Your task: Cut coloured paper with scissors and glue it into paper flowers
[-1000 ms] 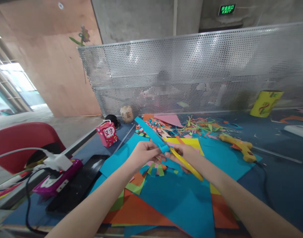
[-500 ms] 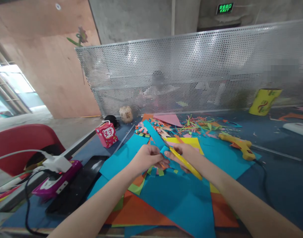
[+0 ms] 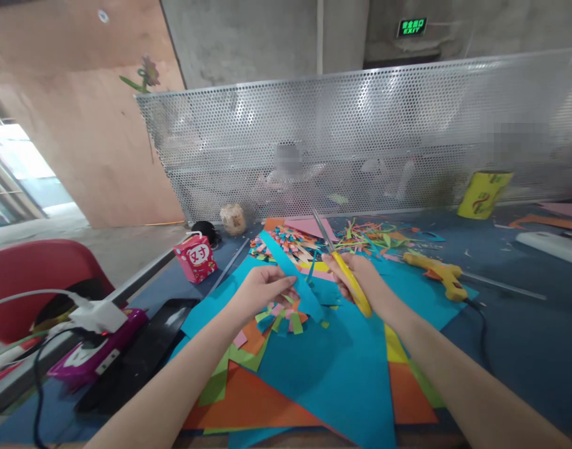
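Observation:
My left hand (image 3: 266, 290) pinches a long blue paper strip (image 3: 280, 254) that slants down to the right. In my right hand (image 3: 363, 274) are yellow-handled scissors (image 3: 347, 278), their blades together and pointing up and away, apart from the strip. A thin blue sliver of paper (image 3: 312, 267) stands between the strip and the scissors. Small cut paper pieces (image 3: 286, 322) in green, pink and blue lie below my left hand. Underneath are large sheets of blue paper (image 3: 332, 374) and orange paper (image 3: 248, 399).
Heaps of paper bits (image 3: 290, 243) and thin strips (image 3: 374, 236) lie at the back, before a perforated metal screen (image 3: 248, 149). A yellow glue gun (image 3: 438, 273) lies right. Left are a pink box (image 3: 195, 257), a black phone (image 3: 140, 355) and a purple power strip (image 3: 98, 352).
The scissors have come away from the blue strip and swung upward with my right hand. The strip's near end now hangs free, and the view has shifted slightly.

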